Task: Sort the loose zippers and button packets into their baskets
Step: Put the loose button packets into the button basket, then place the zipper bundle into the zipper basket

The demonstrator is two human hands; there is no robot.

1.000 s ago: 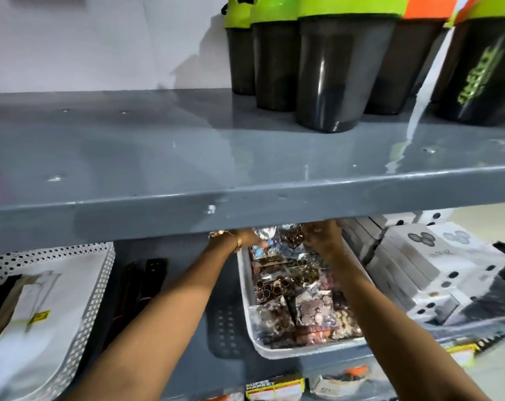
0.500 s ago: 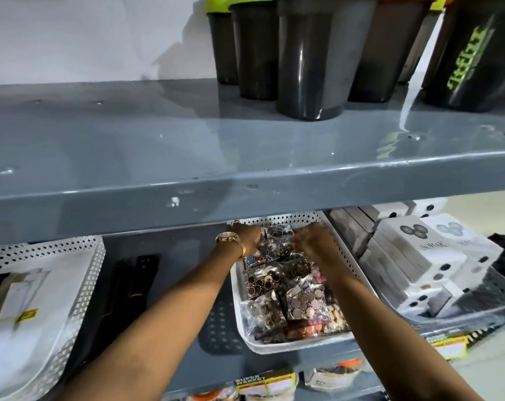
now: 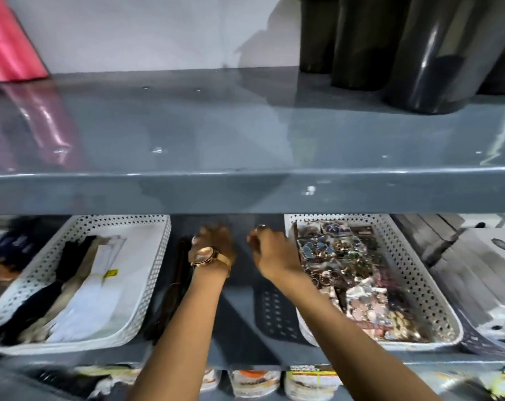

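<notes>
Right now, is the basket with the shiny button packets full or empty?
Full. The white basket on the right is heaped with shiny button packets from back to front, almost up to its rim.

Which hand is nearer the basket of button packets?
Right. The right hand is just beside the basket, at its left rim; the left hand is farther left, over the shelf gap.

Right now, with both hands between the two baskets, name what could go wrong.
The dark zippers lie loose on the shelf against the left wrist; a reach could sweep them forward off the edge. The button packets are heaped high in the right basket, so any added there may slide out.
</notes>
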